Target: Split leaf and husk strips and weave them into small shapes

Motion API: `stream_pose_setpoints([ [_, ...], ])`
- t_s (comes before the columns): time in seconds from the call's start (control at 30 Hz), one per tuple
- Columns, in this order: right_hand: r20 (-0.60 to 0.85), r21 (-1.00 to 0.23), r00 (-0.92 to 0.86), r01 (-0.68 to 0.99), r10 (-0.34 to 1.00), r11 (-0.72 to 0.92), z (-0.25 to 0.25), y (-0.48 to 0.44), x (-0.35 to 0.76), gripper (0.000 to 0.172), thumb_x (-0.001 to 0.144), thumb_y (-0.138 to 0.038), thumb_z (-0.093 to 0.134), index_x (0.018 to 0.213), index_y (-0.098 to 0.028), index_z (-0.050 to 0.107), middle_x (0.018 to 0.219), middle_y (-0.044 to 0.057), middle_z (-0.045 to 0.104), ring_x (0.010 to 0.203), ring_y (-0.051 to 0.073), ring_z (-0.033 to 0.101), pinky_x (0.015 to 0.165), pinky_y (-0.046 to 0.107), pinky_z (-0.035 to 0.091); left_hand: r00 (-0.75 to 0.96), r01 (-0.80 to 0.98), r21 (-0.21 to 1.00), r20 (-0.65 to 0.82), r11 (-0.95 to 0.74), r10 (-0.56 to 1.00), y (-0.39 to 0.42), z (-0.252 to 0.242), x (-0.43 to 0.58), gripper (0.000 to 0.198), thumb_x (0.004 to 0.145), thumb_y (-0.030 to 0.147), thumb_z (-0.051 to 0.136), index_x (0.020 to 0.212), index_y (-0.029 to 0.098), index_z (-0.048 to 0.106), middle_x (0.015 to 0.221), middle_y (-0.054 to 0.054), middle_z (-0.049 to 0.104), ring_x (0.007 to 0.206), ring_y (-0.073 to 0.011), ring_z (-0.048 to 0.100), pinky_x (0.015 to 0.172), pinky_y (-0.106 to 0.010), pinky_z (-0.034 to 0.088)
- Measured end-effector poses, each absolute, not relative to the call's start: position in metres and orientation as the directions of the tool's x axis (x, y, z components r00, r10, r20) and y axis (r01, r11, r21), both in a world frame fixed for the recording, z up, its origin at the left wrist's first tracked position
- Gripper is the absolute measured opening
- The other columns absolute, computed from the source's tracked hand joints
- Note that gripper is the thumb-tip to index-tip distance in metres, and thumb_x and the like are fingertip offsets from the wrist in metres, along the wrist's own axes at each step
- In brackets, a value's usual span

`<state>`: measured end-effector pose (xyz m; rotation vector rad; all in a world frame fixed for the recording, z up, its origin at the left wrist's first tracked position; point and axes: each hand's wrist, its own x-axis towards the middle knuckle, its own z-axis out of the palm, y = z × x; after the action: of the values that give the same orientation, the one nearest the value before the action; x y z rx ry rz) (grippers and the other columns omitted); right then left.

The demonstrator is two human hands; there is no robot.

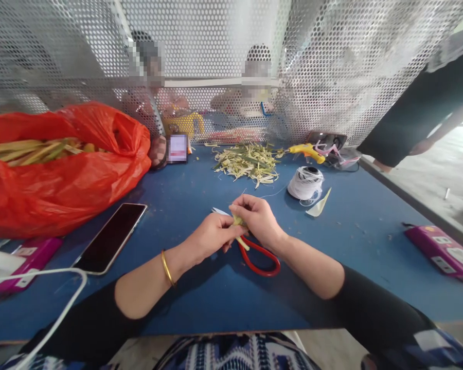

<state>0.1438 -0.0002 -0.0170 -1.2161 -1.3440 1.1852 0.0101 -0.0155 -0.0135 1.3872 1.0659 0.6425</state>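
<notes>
My left hand (213, 235) and my right hand (256, 218) meet over the middle of the blue table (200, 303). Both are closed in a pinch on a small folded yellow-green leaf piece (238, 221) held between them. A thin white thread runs from the hands toward a spool of white thread (306, 183) at the right. Under the hands lie scissors with red handles (260, 257), their blade tip showing left of my left hand. A gold bangle sits on my left wrist.
A red plastic bag (61, 180) holding green leaf strips fills the left. A black phone (110, 237) lies beside it. Leaf trimmings (249, 162), a yellow glue gun (306, 151) and a cut leaf piece (319, 206) lie farther back. Purple boxes (442, 251) sit at both sides. People sit behind perforated metal screens.
</notes>
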Motion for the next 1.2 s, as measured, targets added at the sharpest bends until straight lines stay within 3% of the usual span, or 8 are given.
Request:
stream_pose_setpoints([
  [0.17,-0.086,-0.988,-0.045,0.133,0.995,-0.079,-0.003,0.008,0.156,0.028,0.072,-0.044,0.062,0.065,-0.016,0.059,0.052,-0.004,0.052,0.050,0.008,0.046,0.049,0.021,0.034,0.311,0.049,0.975,-0.221,0.216,0.924,-0.010,-0.014,0.006,0.033,0.066,0.046,0.072,0.062,0.014,0.063,0.047,0.004,0.050,0.040,-0.0070,0.044,0.042,-0.021,0.038],
  [0.33,-0.124,-0.986,-0.159,0.133,0.979,-0.104,-0.004,0.006,0.158,0.031,0.060,-0.043,0.072,0.059,-0.017,0.055,0.048,-0.005,0.054,0.044,0.007,0.045,0.047,0.021,0.035,0.317,0.036,0.974,-0.224,0.225,0.921,-0.007,-0.015,0.005,0.034,0.063,0.044,0.075,0.059,0.014,0.062,0.046,0.003,0.051,0.040,-0.0075,0.045,0.042,-0.021,0.039],
  [0.63,0.099,-0.930,-0.030,0.354,0.995,0.103,-0.019,0.011,0.157,0.023,0.077,-0.035,0.058,0.061,-0.020,0.053,0.047,-0.005,0.050,0.045,0.011,0.044,0.050,0.024,0.036,0.342,0.023,0.974,-0.217,0.223,0.914,-0.008,-0.016,0.005,0.031,0.067,0.035,0.075,0.049,0.014,0.059,0.044,0.002,0.053,0.038,-0.0067,0.046,0.043,-0.020,0.039],
  [0.83,0.563,-0.624,-0.047,0.631,0.825,0.462,0.002,-0.003,0.163,0.019,0.085,-0.031,0.053,0.074,-0.020,0.063,0.077,0.004,0.063,0.073,0.016,0.055,0.068,0.027,0.041,0.246,-0.252,0.898,-0.302,0.361,0.921,0.001,-0.010,-0.002,0.023,0.067,0.034,0.077,0.074,0.012,0.072,0.066,-0.006,0.070,0.062,-0.0142,0.066,0.065,-0.024,0.051],
  [0.9,0.498,-0.653,-0.095,0.613,0.862,0.445,0.002,-0.008,0.160,0.021,0.085,-0.032,0.054,0.073,-0.019,0.065,0.070,0.002,0.063,0.065,0.014,0.054,0.062,0.025,0.040,0.234,-0.337,0.877,-0.275,0.343,0.933,0.004,-0.009,-0.004,0.019,0.068,0.030,0.076,0.075,0.012,0.072,0.075,-0.008,0.073,0.072,-0.0159,0.068,0.074,-0.026,0.052],
  [1.0,0.228,-0.833,-0.119,0.490,0.966,0.257,-0.006,-0.011,0.151,0.021,0.082,-0.036,0.058,0.079,-0.019,0.070,0.060,-0.001,0.062,0.054,0.012,0.051,0.052,0.023,0.037,0.220,-0.380,0.871,-0.242,0.312,0.945,0.004,-0.008,-0.002,0.013,0.065,0.021,0.075,0.074,0.012,0.073,0.076,-0.006,0.072,0.072,-0.0139,0.066,0.079,-0.026,0.050],
  [1.1,0.029,-0.961,-0.102,0.270,0.994,0.056,-0.010,-0.010,0.143,0.024,0.078,-0.039,0.063,0.073,-0.016,0.070,0.053,-0.002,0.059,0.048,0.010,0.051,0.049,0.022,0.039,0.228,-0.350,0.897,-0.199,0.271,0.953,0.001,-0.010,0.002,0.014,0.064,0.019,0.074,0.075,0.012,0.074,0.076,-0.005,0.072,0.071,-0.0125,0.063,0.077,-0.024,0.048],
  [1.2,-0.156,-0.987,-0.064,0.054,0.986,-0.152,-0.006,-0.011,0.138,0.021,0.076,-0.031,0.067,0.064,-0.014,0.066,0.050,-0.003,0.058,0.044,0.007,0.052,0.046,0.019,0.041,0.240,-0.336,0.916,-0.142,0.220,0.960,-0.002,-0.012,0.007,0.016,0.063,0.022,0.075,0.075,0.012,0.074,0.071,-0.004,0.070,0.065,-0.0116,0.060,0.073,-0.025,0.047],
])
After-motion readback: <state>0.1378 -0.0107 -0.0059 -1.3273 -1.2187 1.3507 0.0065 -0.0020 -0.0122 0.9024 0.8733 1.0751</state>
